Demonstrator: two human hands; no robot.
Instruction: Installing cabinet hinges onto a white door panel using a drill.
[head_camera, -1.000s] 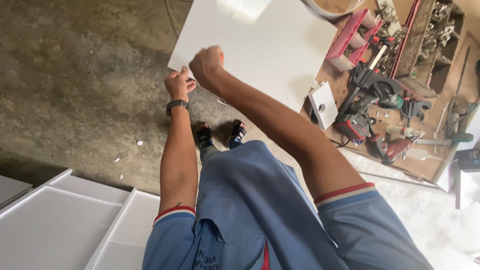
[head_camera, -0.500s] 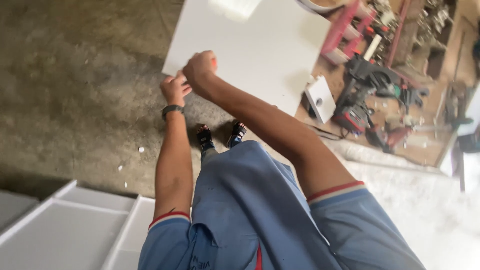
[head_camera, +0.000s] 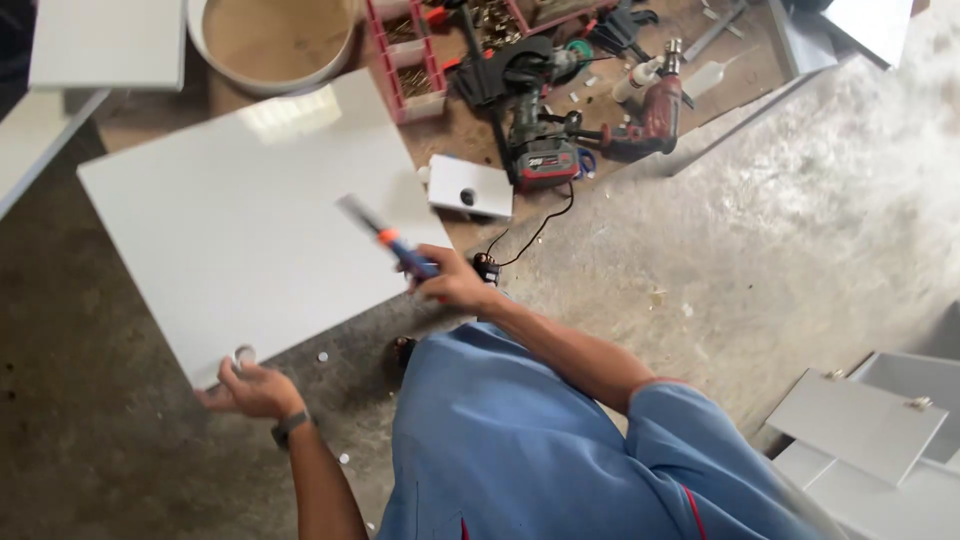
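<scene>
A large white board (head_camera: 240, 210) lies flat on the concrete floor in front of me. My left hand (head_camera: 250, 390) rests at its near corner, fingers beside a small round metal fitting (head_camera: 243, 354) set in the board's edge. My right hand (head_camera: 450, 283) is raised over the board's right edge, shut on a screwdriver (head_camera: 385, 236) with a blue and orange handle; its shaft points up and left and is blurred. I wear a blue shirt and a dark wristwatch (head_camera: 288, 428).
Beyond the board are a round bucket (head_camera: 270, 45), a red parts box (head_camera: 405, 60), power drills (head_camera: 545, 150) with a cable, glue bottles (head_camera: 640, 78) and a small white block (head_camera: 470, 187). More white panels (head_camera: 860, 425) lie at right and upper left (head_camera: 105, 45). Small round fittings are scattered on the floor.
The view has swung round. Both hands were together at the board's corner; now my right hand has lifted away to the right with the screwdriver while my left stays at the corner.
</scene>
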